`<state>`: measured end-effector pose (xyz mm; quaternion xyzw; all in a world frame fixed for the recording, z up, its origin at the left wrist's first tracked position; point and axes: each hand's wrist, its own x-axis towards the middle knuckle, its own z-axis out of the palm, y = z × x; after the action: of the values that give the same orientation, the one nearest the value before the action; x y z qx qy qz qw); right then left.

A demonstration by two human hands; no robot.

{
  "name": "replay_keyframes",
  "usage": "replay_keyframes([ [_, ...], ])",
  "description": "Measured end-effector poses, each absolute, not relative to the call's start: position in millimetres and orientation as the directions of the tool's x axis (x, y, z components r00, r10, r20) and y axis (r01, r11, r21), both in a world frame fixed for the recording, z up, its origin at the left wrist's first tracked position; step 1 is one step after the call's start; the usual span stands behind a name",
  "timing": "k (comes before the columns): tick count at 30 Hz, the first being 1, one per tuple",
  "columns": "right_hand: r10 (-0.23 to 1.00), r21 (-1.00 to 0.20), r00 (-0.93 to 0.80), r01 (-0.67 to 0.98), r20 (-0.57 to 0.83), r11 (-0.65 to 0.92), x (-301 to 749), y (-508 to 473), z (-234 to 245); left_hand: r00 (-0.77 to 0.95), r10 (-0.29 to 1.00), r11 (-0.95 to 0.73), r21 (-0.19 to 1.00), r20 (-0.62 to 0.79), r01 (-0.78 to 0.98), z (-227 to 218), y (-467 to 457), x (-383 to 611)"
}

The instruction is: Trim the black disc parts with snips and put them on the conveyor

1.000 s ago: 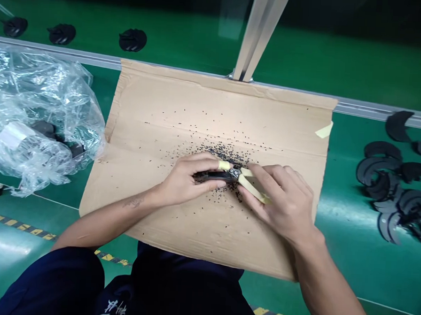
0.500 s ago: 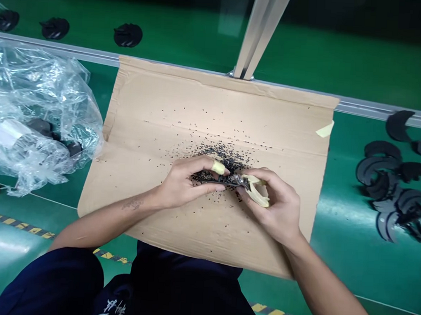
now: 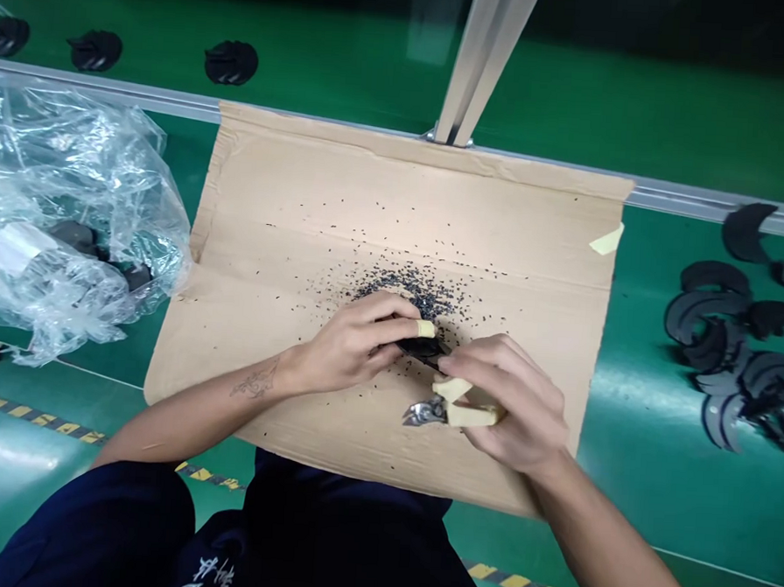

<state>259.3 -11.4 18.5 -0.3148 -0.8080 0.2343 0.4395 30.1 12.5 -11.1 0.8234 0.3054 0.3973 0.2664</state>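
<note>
My left hand (image 3: pixel 353 344) is closed on a dark curved plastic part (image 3: pixel 421 348), which it holds above the cardboard; yellow tape wraps one fingertip. Cutting pliers (image 3: pixel 429 411) with tape-wrapped yellow handles sit in my right hand (image 3: pixel 517 405), their metal jaws pointing left, below the part and apart from it. The right fingertips reach the near right end of the part; whether they grip it I cannot tell. Under both hands, small black scraps (image 3: pixel 412 286) lie scattered in a dense heap on the cardboard sheet (image 3: pixel 293 174).
A clear plastic bag (image 3: pixel 75 181) with dark pieces inside lies at left. Several dark curved parts (image 3: pixel 738 329) are piled on the green surface at right. Dark rounded pieces (image 3: pixel 230 62) stand behind the metal rail. An upright metal post (image 3: pixel 475 70) rises at the cardboard's back edge.
The pliers have swung away from the part, down and toward me, their jaws now clear of it. My left hand has turned the part and shifted slightly right.
</note>
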Motion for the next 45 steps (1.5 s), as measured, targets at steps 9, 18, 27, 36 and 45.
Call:
replay_keyframes([
  [9, 0.834, -0.579, -0.349, 0.603, 0.427, 0.548, 281, 11, 15, 0.456, 0.772, -0.579, 0.786, 0.443, 0.216, -2, 13, 27],
  [18, 0.781, -0.531, -0.447, 0.573, 0.435, 0.624, 280, 10, 13, 0.427, 0.759, -0.596, 0.788, 0.491, 0.153, -2, 13, 28],
  [27, 0.763, -0.406, -0.448, 0.658, 0.466, 0.635, 280, 7, 16, 0.389, 0.791, -0.574, 0.793, 0.473, 0.203, -6, 10, 27],
  [36, 0.734, -0.193, -0.495, 0.753, 0.465, 0.63, 280, 5, 23, 0.376, 0.781, -0.586, 0.794, 0.499, 0.162, -7, 8, 30],
  [45, 0.787, -0.481, -0.413, 0.63, 0.458, 0.61, 275, 0, 20, 0.419, 0.775, -0.572, 0.806, 0.472, 0.15, -5, 7, 30],
])
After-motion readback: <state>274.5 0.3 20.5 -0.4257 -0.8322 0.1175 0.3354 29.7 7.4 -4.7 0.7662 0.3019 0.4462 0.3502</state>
